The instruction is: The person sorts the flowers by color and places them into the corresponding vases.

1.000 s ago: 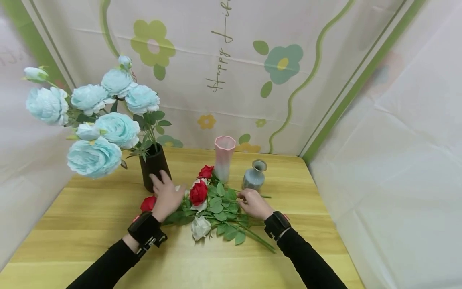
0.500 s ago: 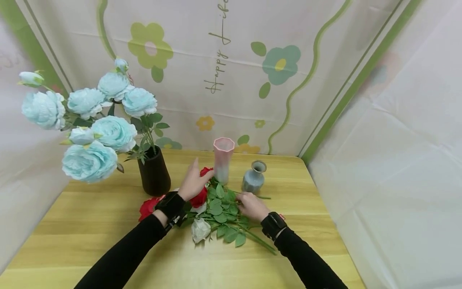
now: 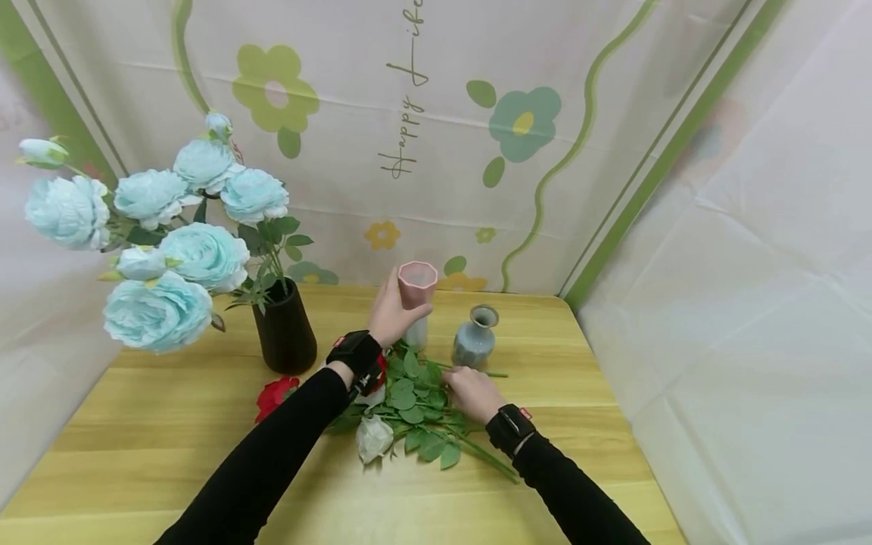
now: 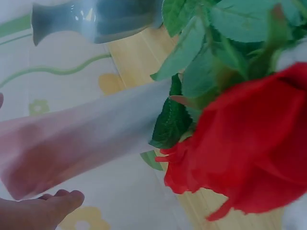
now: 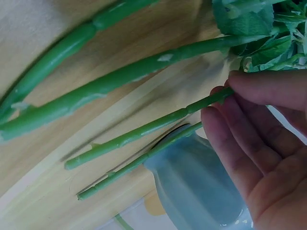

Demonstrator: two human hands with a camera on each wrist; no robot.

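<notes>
Right hand: thumb and fingertips together, pinching one green rose stem. Grip point is close to the leaves; bare stem runs out past the fingers to its cut end. Which bloom it belongs to, can't tell. A thinner stem lies next to it, crossing in front of the blue-grey vase in the right wrist view. A thicker stem is on the other side, clear of the fingers.

Left hand: thumb and fingers apart, straddling the pink-and-white vase at its upper, pink end. In the head view the thumb crosses the front below the rim, fingers on the left side. Vase is upright between them; can't tell if they touch it. Base partly hidden by rose leaves in the left wrist view, with a red rose large in the foreground.

Rose pile lies flat on the wooden table, under and between the hands. White rose at the near edge. Black vase with light-blue peonies stands upright left of the left hand.
</notes>
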